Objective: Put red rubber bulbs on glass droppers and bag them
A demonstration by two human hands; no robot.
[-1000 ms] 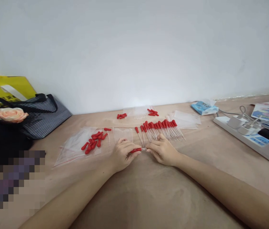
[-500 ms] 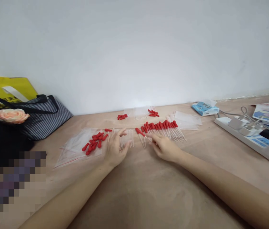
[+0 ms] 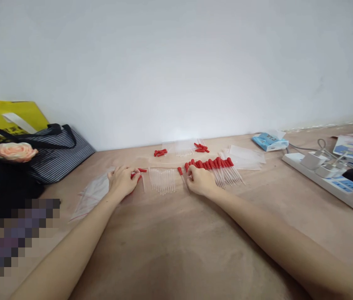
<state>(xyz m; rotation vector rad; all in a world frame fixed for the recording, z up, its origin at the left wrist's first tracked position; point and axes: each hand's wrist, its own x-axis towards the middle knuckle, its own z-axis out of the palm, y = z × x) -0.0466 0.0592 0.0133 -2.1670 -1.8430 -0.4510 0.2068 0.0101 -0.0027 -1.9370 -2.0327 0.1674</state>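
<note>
My left hand (image 3: 121,181) is over the pile of loose red rubber bulbs (image 3: 135,176), touching it. Its thumb and forefinger are apart, with bulbs between and under them, and the hand hides most of the pile. My right hand (image 3: 201,181) pinches a dropper at the left end of a row of red-capped droppers (image 3: 216,163), covering most of that one. One capped dropper (image 3: 180,171) lies apart just left of it. Between my hands, bare clear dropper tubes (image 3: 162,180) lie side by side, and a single tube (image 3: 143,182) rests near my left fingers.
Clear zip bags (image 3: 93,193) lie left, others (image 3: 246,157) right. Small red bulb piles (image 3: 160,153) and more tubes (image 3: 184,150) sit near the wall. A tissue pack (image 3: 269,142) and a power strip (image 3: 326,179) stand right; a striped bag (image 3: 54,154) stands left.
My left hand has moved left, from the bare tubes onto the red bulb pile. My right hand has shifted slightly left, bringing the dropper against the row's end.
</note>
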